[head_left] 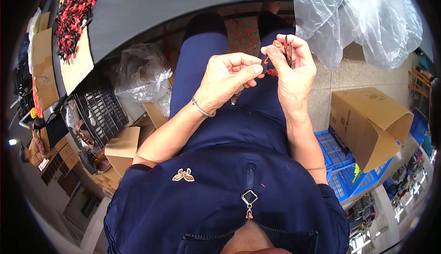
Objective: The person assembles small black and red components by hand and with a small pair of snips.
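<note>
Both hands are raised over my lap in front of a dark blue garment. My right hand [290, 66] grips a small dark tool [287, 50], likely scissors, upright between its fingers, together with a small red piece [272, 72]. My left hand [229, 77], with a silver bracelet at the wrist, pinches the same red piece from the left with thumb and forefinger. The two hands touch at the fingertips.
A grey table [151, 6] at the top carries a heap of red and black small parts [73, 11] on cardboard. Clear plastic bags [358, 20] hang top right. A black crate [98, 114] is on the left; an open cardboard box [367, 125] and blue crates [340, 167] are on the right.
</note>
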`<state>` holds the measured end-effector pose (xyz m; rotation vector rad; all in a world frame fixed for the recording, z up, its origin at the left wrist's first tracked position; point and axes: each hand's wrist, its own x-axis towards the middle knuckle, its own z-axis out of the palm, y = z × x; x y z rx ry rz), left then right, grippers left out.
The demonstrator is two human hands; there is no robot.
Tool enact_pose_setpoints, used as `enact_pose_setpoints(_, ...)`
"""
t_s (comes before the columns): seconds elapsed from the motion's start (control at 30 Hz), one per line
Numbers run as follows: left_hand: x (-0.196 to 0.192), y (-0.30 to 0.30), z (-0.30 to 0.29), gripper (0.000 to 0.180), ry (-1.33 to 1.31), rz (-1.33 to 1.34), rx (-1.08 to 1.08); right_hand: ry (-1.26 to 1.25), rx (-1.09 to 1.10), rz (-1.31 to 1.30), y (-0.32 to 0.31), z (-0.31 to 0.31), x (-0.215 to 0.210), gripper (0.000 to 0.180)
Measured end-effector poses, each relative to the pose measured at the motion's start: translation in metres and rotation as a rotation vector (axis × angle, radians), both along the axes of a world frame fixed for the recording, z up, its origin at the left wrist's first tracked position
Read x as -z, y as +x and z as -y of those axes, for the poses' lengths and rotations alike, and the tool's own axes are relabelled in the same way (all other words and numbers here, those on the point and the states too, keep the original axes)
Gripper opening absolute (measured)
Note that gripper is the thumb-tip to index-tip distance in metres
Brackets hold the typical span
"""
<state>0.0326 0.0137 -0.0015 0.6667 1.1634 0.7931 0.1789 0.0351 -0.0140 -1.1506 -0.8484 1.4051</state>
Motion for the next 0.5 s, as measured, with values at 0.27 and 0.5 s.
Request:
enact_pose_setpoints(0.27,0.004,0.001,-0.002,0.009,-0.004,0.043,-0.088,-0.061,-0.054,0.097,0.004,0.002,-0.002,0.036)
enact_pose_setpoints(0.5,0.004,0.006,-0.002,0.008,0.053,-0.036,-0.127,0.321,-0.069,0.715,0.02,0.021,0.0,0.023)
